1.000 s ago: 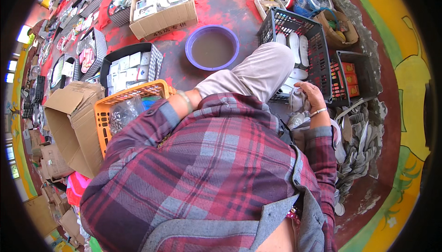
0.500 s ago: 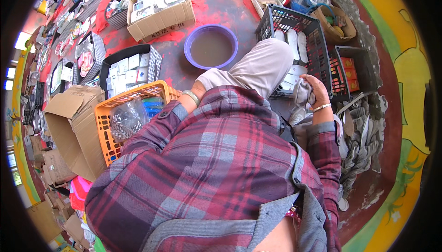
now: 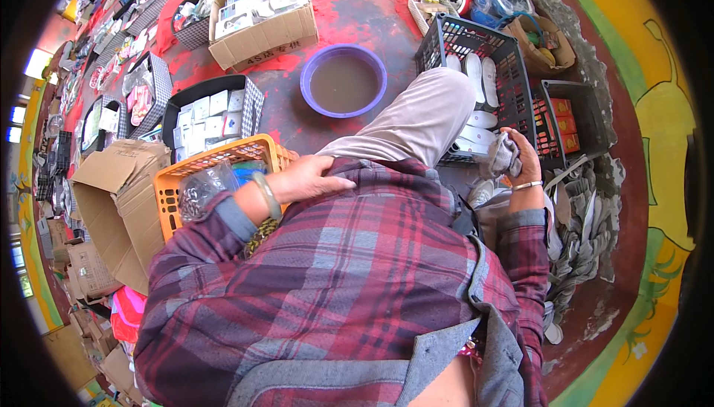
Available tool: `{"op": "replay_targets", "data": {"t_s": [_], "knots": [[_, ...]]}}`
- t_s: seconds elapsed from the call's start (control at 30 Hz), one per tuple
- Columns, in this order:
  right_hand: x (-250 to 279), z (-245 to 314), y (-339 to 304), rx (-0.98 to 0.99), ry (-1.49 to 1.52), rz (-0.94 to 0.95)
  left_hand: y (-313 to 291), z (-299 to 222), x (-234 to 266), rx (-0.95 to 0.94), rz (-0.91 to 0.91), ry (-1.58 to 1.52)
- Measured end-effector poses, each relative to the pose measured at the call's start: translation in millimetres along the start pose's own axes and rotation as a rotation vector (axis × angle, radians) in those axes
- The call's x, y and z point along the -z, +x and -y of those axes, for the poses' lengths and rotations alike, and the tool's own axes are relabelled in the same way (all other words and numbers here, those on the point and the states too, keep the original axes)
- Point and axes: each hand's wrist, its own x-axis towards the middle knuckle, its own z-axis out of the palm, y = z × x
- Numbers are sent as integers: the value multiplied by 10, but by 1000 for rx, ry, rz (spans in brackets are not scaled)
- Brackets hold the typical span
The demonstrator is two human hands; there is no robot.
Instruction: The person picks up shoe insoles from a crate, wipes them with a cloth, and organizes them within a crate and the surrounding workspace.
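My right hand (image 3: 529,158) is closed round a crumpled grey rag (image 3: 503,156), beside the near right corner of a black plastic crate (image 3: 522,84). Inside that crate lie several white shoe soles (image 3: 489,84). My left hand (image 3: 306,177), with a bracelet at the wrist, lies against the front of my plaid jacket (image 3: 357,228). Its fingers are stretched and hold nothing visible. An orange basket (image 3: 168,176) with plastic bags in it stands just left of that hand. Beyond my bent knee is a purple basin (image 3: 306,84) of murky water.
Several greyish soles (image 3: 584,232) lie heaped along the wall at right. A second black crate (image 3: 595,121) holds red boxes. On the left are an opened cardboard box (image 3: 123,217) and a checked basket (image 3: 251,113) of white boxes. A carton (image 3: 264,44) sits farther off.
My left hand has come up from beside the orange basket onto my jacket front, and its fingers now show. The right hand keeps the rag and has shifted slightly.
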Motion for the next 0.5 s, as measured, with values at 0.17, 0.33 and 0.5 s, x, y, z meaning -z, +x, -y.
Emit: {"op": "replay_targets", "data": {"t_s": [0.17,0.33,0.5], "knots": [[-147,94,-156,-10,26,23,215,177,-292,-366,-157,-563],[-145,302,-347,51,151,41,224,100,-36,-350,-199,-662],[-240,427,-420,157,364,118,618,142,80,-278,-186,-218]]}}
